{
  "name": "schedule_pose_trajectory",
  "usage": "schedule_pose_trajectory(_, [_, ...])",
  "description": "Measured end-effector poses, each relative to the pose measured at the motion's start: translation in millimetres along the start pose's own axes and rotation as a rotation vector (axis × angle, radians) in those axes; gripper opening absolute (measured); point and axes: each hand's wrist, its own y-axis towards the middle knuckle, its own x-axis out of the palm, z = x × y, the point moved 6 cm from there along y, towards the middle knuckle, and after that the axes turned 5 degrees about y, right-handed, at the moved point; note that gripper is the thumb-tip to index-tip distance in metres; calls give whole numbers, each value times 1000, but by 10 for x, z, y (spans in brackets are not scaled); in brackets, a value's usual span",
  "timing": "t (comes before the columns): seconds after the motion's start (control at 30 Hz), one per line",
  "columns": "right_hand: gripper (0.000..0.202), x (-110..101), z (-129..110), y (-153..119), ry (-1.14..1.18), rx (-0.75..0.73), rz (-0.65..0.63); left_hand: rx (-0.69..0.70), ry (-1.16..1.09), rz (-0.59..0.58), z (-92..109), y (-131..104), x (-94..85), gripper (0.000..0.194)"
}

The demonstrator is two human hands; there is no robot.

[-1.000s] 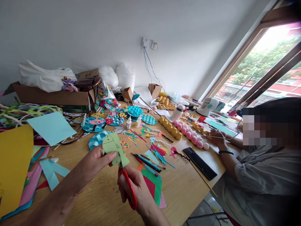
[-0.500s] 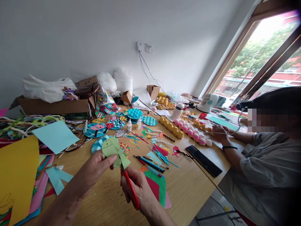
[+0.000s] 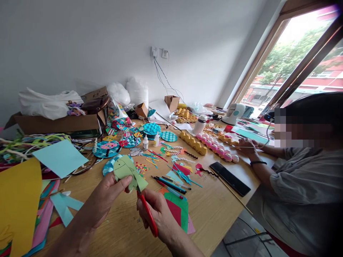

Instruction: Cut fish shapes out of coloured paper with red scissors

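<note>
Above the table, my left hand (image 3: pixel 114 189) pinches a light green paper fish (image 3: pixel 125 168) with a drawn eye and outline, thumb on top. My right hand (image 3: pixel 158 210) is closed round the red handles of a pair of scissors (image 3: pixel 148 210). The blades meet the paper near the tail end, and fingers partly hide the handles. Just beyond the fish lie a blue woven paper disc (image 3: pixel 108 167) and a scatter of small coloured paper bits (image 3: pixel 142 167). Several pens (image 3: pixel 171 185) rest to the right, with green paper (image 3: pixel 178 207) and red paper (image 3: pixel 173 215) close to my right hand.
Coloured sheets, including a yellow one (image 3: pixel 18 203) and a light blue one (image 3: pixel 61 157), lie at left. Two glue bottles (image 3: pixel 145 142) stand mid-table. A black phone (image 3: pixel 229 178) and a wooden stick (image 3: pixel 238 200) lie at right, near another person (image 3: pixel 300 185) seated there.
The view has shifted slightly, so the surroundings appear a little further left. Both hands, the paper fish and the scissors keep nearly the same pose.
</note>
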Motion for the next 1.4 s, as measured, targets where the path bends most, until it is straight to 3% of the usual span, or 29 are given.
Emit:
schedule_pose_trajectory(0.4, [21, -7, -51, -25, -13, -77, -24, 9, 29, -64, -123, 17, 37, 17])
schedule_pose_trajectory(0.67, [20, -20, -33, -31, -10, -88, -24, 12, 38, -58, -87, -18, 38, 18])
schedule_pose_trajectory(1.2, [24, -63, 11, -45, -92, 18, 27, -22, 73, -65, -71, 7, 32, 20])
schedule_pose_trajectory(1.4, [23, -33, 14, -39, -41, 11, -32, -28, 36, -70, -22, 8, 41, 16])
